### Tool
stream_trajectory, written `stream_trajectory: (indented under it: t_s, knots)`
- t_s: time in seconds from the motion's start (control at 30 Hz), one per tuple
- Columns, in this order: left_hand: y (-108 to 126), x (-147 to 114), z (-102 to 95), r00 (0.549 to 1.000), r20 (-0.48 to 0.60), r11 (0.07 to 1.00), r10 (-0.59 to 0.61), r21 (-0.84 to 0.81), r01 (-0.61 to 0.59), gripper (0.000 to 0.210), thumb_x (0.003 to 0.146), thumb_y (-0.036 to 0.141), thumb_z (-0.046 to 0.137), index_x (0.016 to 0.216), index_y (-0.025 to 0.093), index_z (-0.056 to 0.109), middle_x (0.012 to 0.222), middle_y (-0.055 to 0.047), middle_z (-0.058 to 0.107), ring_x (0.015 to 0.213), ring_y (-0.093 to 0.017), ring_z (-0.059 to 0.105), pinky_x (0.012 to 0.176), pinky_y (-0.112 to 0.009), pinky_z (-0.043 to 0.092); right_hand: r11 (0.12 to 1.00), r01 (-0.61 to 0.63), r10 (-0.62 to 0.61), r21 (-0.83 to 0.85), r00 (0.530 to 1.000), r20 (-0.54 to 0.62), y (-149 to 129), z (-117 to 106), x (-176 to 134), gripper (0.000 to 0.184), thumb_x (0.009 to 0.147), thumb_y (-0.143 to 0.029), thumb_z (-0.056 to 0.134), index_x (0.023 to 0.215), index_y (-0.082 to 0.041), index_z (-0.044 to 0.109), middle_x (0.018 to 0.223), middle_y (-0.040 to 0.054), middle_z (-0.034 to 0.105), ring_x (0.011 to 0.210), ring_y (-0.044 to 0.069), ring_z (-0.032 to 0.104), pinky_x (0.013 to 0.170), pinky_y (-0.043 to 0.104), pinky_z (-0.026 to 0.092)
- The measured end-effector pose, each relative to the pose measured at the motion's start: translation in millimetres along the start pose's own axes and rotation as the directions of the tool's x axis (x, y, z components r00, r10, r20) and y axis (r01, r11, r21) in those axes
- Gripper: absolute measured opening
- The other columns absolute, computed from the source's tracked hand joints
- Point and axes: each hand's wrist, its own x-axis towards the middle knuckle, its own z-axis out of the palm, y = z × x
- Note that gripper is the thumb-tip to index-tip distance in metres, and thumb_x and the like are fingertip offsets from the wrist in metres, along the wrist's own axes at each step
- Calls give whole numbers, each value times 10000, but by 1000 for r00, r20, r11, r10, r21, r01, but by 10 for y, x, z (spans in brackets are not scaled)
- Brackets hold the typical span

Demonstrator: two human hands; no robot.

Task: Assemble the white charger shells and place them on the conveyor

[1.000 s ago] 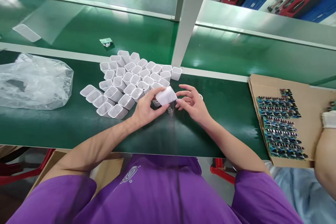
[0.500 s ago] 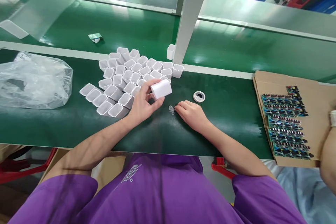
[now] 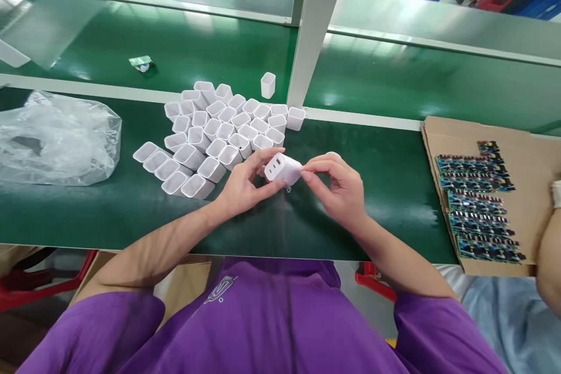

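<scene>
My left hand [image 3: 245, 186] grips a white charger housing [image 3: 280, 169] between thumb and fingers, tilted above the table. Its end face with several port slots points up and left. At the opposite end my right hand [image 3: 337, 184] is closed in a pinch, fingertips against the housing; whatever they hold is too small to make out. A small heap of tiny clear pieces [image 3: 288, 189] shows partly below the housing. Left of my hands stand several white charger housings [image 3: 197, 186] packed upright, their open ends up. My right hand covers most of a white tape roll [image 3: 333, 155].
A clear plastic bag [image 3: 61, 140] lies at the left. To the right, cardboard [image 3: 521, 198] carries rows of circuit boards [image 3: 475, 175], with another person's arm [image 3: 550, 251] beside it. A metal post [image 3: 313, 29] rises behind; a single white housing [image 3: 268, 85] stands near its foot.
My right hand has lifted from the heap of clear pieces to the housing's right end. The left hand has lowered slightly and turned the housing, so its port slots now show.
</scene>
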Motion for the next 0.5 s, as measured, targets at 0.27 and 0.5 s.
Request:
stream_trajectory:
  t_s: [0.27,0.5]
  knots:
    - [24,6,80,997,56,965,-52,-255,65,545,714,302,799,1144,237,470,1270,-103,618,1038,-202,665,737,-258,578,999,-18,20,44,998,-57,57,168,-150,76,877,-136,626,873,-203,662,867,14,691,814,126,651,744,263,538]
    - [88,-3,33,985,136,991,-110,-62,119,532,693,330,801,1148,221,546,1107,-52,597,759,-111,636,544,-189,535,974,-167,175,151,984,-40,73,171,-171,57,890,-199,617,865,-208,667,874,20,697,811,139,646,728,286,551]
